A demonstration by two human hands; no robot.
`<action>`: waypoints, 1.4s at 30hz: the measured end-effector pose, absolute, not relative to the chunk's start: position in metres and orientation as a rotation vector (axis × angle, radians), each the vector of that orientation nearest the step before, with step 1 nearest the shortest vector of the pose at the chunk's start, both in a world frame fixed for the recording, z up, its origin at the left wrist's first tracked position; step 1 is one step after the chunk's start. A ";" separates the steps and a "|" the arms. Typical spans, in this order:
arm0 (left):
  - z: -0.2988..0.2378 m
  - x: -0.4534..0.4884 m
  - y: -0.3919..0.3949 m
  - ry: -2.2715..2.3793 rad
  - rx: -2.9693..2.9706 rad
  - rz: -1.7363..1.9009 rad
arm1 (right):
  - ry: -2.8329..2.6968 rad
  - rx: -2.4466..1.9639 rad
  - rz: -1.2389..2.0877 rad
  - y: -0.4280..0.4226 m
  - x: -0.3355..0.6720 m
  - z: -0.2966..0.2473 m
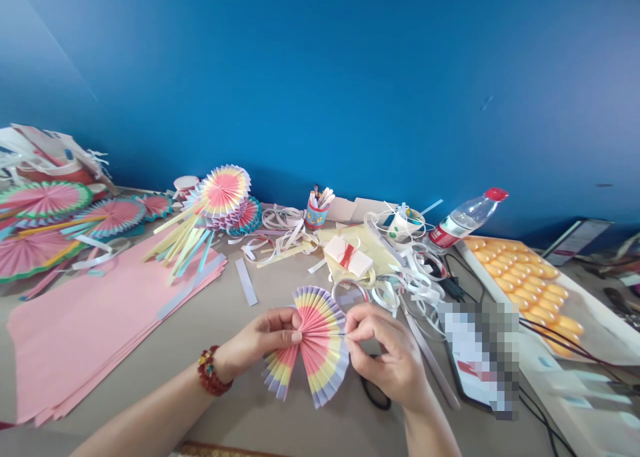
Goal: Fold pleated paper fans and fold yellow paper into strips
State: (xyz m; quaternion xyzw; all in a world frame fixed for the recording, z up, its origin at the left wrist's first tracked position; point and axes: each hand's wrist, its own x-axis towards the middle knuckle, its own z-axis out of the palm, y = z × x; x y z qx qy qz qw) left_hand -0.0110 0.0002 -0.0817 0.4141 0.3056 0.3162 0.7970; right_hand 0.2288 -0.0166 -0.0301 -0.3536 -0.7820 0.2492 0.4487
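Gaping below, pleated pink-yellow-lilac paper fan (323, 343), left hand (263, 342) pinching centre, right hand (387, 350) pinching edge

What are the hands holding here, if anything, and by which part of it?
A pleated paper fan: the left hand pinches it near its centre, the right hand at its outer edge.

1 left hand (274, 339) and 1 right hand (385, 351) hold 1 pleated fan (323, 333). There are 1 red-capped bottle (461, 222) and 1 blue-and-red cup (317, 217).
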 end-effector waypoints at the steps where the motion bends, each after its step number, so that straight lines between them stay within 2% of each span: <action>1: -0.082 -0.011 0.000 0.655 0.884 0.683 | -1.929 -0.876 0.612 -0.016 0.228 -0.031; 42: -0.088 -0.007 -0.004 0.602 0.790 0.692 | -1.867 -0.866 0.665 -0.015 0.225 -0.034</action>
